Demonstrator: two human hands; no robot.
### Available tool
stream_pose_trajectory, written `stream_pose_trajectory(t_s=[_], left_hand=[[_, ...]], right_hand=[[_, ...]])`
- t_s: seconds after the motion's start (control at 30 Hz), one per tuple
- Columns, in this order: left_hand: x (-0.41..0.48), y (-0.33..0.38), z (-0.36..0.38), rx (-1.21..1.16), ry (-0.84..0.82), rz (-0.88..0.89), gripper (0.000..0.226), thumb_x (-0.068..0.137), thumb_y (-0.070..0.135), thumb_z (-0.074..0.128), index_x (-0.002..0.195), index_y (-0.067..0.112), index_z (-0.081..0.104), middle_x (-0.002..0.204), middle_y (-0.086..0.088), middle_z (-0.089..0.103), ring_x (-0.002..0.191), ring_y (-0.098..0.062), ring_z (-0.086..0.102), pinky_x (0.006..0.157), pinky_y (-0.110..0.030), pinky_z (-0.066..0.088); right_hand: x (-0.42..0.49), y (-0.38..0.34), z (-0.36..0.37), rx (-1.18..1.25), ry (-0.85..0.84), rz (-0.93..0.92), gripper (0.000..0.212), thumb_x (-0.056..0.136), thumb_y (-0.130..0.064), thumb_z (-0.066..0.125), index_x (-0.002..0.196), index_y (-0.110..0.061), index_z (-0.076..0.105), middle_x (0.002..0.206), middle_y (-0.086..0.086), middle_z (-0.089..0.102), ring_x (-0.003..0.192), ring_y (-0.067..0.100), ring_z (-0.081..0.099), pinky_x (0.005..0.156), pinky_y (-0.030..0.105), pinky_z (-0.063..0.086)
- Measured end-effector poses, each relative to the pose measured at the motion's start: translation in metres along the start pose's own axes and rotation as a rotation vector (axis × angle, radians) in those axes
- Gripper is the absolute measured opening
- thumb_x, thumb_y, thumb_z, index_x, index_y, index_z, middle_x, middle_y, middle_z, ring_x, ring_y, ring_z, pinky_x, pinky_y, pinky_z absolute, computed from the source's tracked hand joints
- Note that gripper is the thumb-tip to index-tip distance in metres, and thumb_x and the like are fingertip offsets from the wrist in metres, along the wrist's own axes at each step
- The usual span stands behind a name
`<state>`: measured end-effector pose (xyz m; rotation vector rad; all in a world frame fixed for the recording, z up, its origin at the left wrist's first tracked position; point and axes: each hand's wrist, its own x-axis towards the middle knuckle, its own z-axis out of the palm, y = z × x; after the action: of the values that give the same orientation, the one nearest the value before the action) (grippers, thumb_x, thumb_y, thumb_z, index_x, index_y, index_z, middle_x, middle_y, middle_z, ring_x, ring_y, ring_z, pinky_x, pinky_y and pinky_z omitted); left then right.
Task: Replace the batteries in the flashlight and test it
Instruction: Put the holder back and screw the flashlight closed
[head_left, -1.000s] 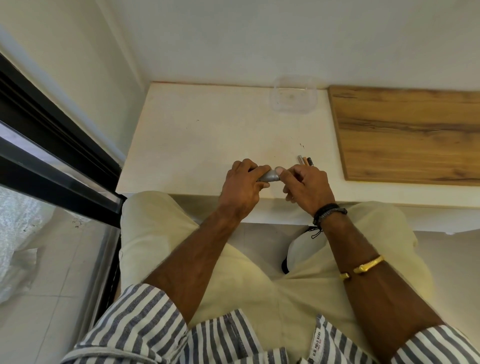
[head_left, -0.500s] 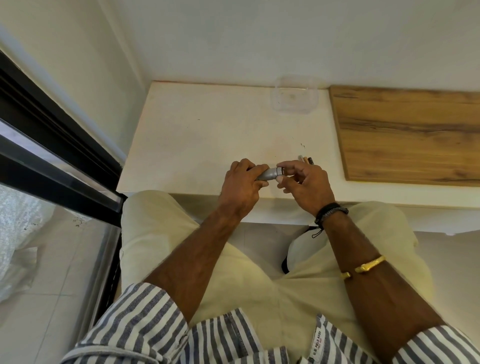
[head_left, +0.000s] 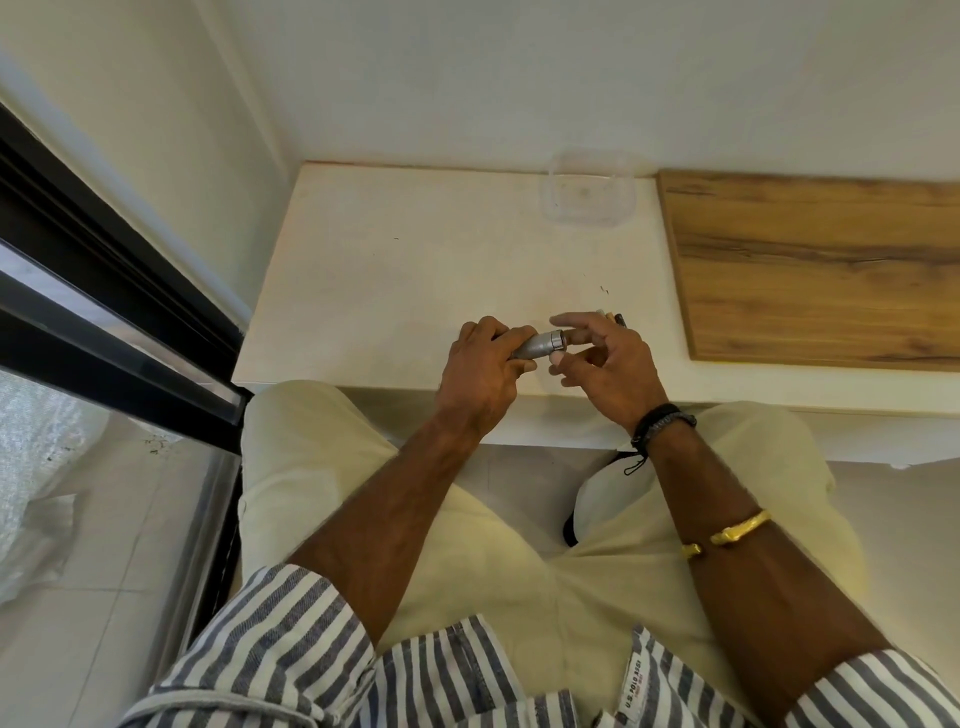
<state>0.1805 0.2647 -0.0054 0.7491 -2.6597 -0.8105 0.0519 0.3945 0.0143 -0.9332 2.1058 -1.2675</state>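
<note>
Head view: left hand (head_left: 483, 364) wraps the small silver metal flashlight (head_left: 540, 345), right hand (head_left: 605, 361) pinches its end between thumb and forefinger; a slack pinch could drop that part.

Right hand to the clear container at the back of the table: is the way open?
Probably yes. Only bare table lies between the right hand and the clear container. But it pinches the flashlight held by the left hand, so it must let go first.
</note>
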Motion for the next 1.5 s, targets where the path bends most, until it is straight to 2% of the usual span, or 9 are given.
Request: stream_pose_trajectory(t_s=[0.13,0.4,0.53,0.67,0.83,0.97,1.13,1.3,1.5], left_hand=[[0.0,0.0,0.0,0.015,0.001,0.001,0.036,0.097,0.024,0.059,0.132,0.02,0.06,0.111,-0.008,0.057,0.103,-0.025,0.047,0.088,-0.039,0.046],[0.0,0.002,0.001,0.044,0.004,0.063,0.034,0.097,0.024,0.059,0.131,0.019,0.06,0.11,-0.009,0.058,0.101,-0.024,0.048,0.086,-0.038,0.047],[0.0,0.001,0.001,0.03,-0.005,0.044,0.034,0.097,0.024,0.06,0.131,0.019,0.06,0.11,-0.008,0.057,0.101,-0.024,0.048,0.086,-0.038,0.046],[0.0,-0.001,0.001,0.027,-0.013,0.006,0.035,0.098,0.023,0.059,0.133,0.019,0.059,0.111,-0.008,0.057,0.102,-0.025,0.048,0.087,-0.037,0.046],[0.0,-0.001,0.0,0.042,-0.011,0.016,0.035,0.098,0.022,0.058,0.133,0.019,0.058,0.112,-0.009,0.057,0.103,-0.025,0.048,0.088,-0.038,0.046],[0.0,0.0,0.001,0.077,-0.003,0.055,0.033,0.097,0.023,0.06,0.131,0.02,0.06,0.112,-0.007,0.058,0.102,-0.024,0.048,0.085,-0.034,0.043],[-0.001,0.0,0.006,0.06,-0.041,0.083,0.034,0.098,0.023,0.057,0.132,0.021,0.059,0.111,-0.007,0.058,0.101,-0.023,0.047,0.086,-0.035,0.044],[0.004,-0.005,0.007,-0.025,-0.065,0.022,0.034,0.1,0.02,0.053,0.134,0.018,0.056,0.115,-0.008,0.058,0.1,-0.019,0.044,0.083,-0.028,0.037],[0.004,-0.008,0.008,-0.076,-0.105,0.058,0.029,0.1,0.02,0.052,0.128,0.017,0.06,0.106,-0.006,0.062,0.091,-0.017,0.044,0.077,-0.027,0.032]], right_hand=[[0.0,0.001,0.0,-0.02,0.038,-0.019,0.028,0.094,-0.011,0.07,0.122,-0.014,0.07,0.103,0.008,0.076,0.082,0.019,0.076,0.072,0.033,0.064],[-0.002,0.001,0.001,-0.139,0.103,0.052,0.035,0.099,-0.047,0.059,0.092,-0.015,0.07,0.069,0.0,0.073,0.056,0.009,0.07,0.06,0.024,0.06],[-0.002,0.001,0.003,-0.115,0.085,0.116,0.043,0.105,-0.048,0.045,0.107,-0.014,0.07,0.085,0.003,0.076,0.067,0.017,0.074,0.07,0.034,0.062],[0.002,0.001,0.0,-0.022,0.031,0.028,0.027,0.098,-0.019,0.066,0.124,-0.014,0.067,0.111,0.007,0.074,0.085,0.019,0.076,0.076,0.034,0.064],[0.0,0.002,0.0,-0.096,0.067,-0.02,0.023,0.095,-0.015,0.069,0.117,-0.01,0.07,0.096,0.006,0.076,0.083,0.021,0.075,0.077,0.032,0.063],[-0.001,0.003,0.002,-0.164,0.117,-0.017,0.018,0.099,-0.028,0.064,0.104,-0.012,0.07,0.08,-0.001,0.072,0.067,0.008,0.071,0.064,0.015,0.057],[0.0,0.002,0.002,-0.162,0.127,0.033,0.023,0.104,-0.035,0.054,0.098,-0.016,0.066,0.085,0.003,0.073,0.059,0.006,0.069,0.054,0.011,0.054],[-0.001,-0.002,-0.001,-0.142,0.057,-0.065,0.026,0.095,-0.02,0.07,0.12,-0.015,0.069,0.096,0.0,0.073,0.075,0.009,0.073,0.068,0.019,0.059],[-0.002,-0.005,-0.001,-0.268,0.07,-0.107,0.018,0.095,-0.019,0.07,0.11,-0.009,0.069,0.08,-0.004,0.069,0.072,0.008,0.066,0.072,0.013,0.049]])
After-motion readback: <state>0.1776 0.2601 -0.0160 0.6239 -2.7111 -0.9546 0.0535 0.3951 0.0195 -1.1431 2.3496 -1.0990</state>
